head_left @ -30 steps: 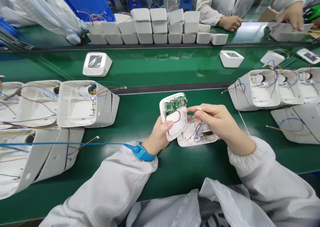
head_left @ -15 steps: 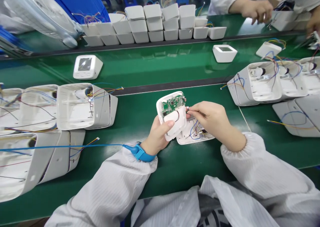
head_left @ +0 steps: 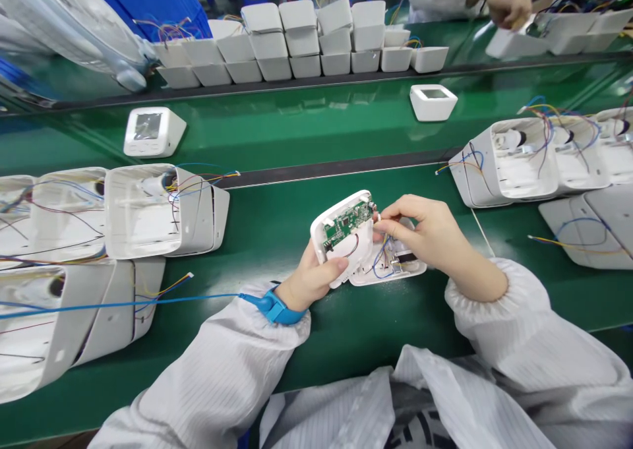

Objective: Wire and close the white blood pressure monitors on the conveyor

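Observation:
My left hand (head_left: 312, 279) grips a small white housing half (head_left: 357, 244) that carries a green circuit board (head_left: 345, 225), tilted up towards me. My right hand (head_left: 426, 233) pinches a small white wire connector (head_left: 379, 217) against the right edge of that board. Under my right hand lies the other white housing half (head_left: 390, 268) flat on the green table, with blue and red wires (head_left: 382, 254) running up from it. A blue wrist strap (head_left: 275, 306) with a blue cord sits on my left wrist.
Large open white casings with loose wires lie at the left (head_left: 148, 211) and right (head_left: 514, 162). On the far green belt (head_left: 297, 122) stand a white display unit (head_left: 151, 131) and another (head_left: 433, 101). Stacked white shells (head_left: 297, 43) line the back. Another person's hand (head_left: 504, 0) works at top right.
My right hand has brought the connector up to the board's edge. My left hand has tilted the housing half more to the right. The display units on the belt have drifted left.

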`<state>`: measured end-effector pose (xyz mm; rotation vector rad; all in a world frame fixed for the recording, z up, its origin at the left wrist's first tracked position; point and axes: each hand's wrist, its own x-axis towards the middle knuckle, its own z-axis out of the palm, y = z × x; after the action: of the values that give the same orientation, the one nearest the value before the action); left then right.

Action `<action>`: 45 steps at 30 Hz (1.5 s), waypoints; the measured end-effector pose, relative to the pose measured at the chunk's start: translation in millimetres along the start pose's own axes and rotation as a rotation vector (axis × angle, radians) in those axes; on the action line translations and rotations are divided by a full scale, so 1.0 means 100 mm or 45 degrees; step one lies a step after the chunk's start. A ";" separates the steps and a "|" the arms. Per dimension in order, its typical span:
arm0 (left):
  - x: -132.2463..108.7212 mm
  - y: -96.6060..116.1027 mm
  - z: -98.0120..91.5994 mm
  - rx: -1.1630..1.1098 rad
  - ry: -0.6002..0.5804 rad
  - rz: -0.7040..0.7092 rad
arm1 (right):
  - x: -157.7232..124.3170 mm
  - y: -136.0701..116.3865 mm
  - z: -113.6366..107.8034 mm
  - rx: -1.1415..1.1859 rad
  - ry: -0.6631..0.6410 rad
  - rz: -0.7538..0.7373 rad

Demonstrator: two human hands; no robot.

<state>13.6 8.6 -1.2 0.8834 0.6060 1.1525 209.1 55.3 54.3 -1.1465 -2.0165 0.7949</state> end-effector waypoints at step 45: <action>0.02 -0.07 -0.08 0.491 -0.038 0.092 | -0.06 -0.12 0.09 0.490 -0.084 0.439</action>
<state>11.7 11.5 -10.9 1.2565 0.7922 1.1024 198.9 43.9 56.9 -1.2613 -1.6343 1.3430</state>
